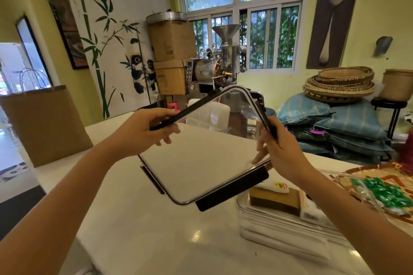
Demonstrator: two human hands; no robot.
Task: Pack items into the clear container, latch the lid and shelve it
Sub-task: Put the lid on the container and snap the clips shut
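I hold a clear lid [201, 163] with black latch flaps in the air above the white table, tilted like a diamond. My left hand [143, 134] grips its upper left edge. My right hand [283, 152] grips its right edge, fingers showing through the plastic. Below and to the right, the clear container [279, 227] stands open on the table. Inside it lie a brown box [274, 201], a small white tube with a yellow and red label [277, 187] and a white packet [309, 210].
A patterned woven tray [380, 174] holds a clear tub of green wrapped sweets [388, 194] at the right. A brown paper bag [44, 125] stands at the table's far left. White plastic boxes [212, 114] sit at the far edge.
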